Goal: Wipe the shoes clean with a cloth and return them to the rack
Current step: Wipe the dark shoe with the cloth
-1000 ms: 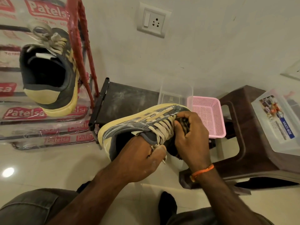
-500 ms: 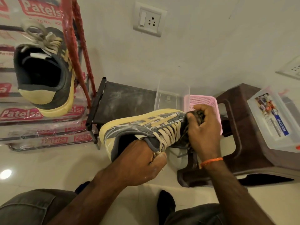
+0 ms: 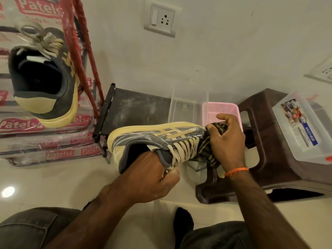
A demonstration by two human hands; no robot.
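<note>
The shoe (image 3: pixel 156 139) is held in the air on its side, just in front of the pink basket (image 3: pixel 222 112) and the brown stool (image 3: pixel 265 141). It looks light but floppy in the upper, with a firmer yellow sole; the collar and heel seem the surest places to take it. The left hand (image 3: pixel 152 178) is curled into the opening, gripping collar and lace ends. The right hand (image 3: pixel 224 139) clamps a dark striped cloth (image 3: pixel 210 151) against the toe, wrist bent, knuckles up. Its mate (image 3: pixel 45 78) sits on the rack (image 3: pixel 79 42), well apart to the left.
</note>
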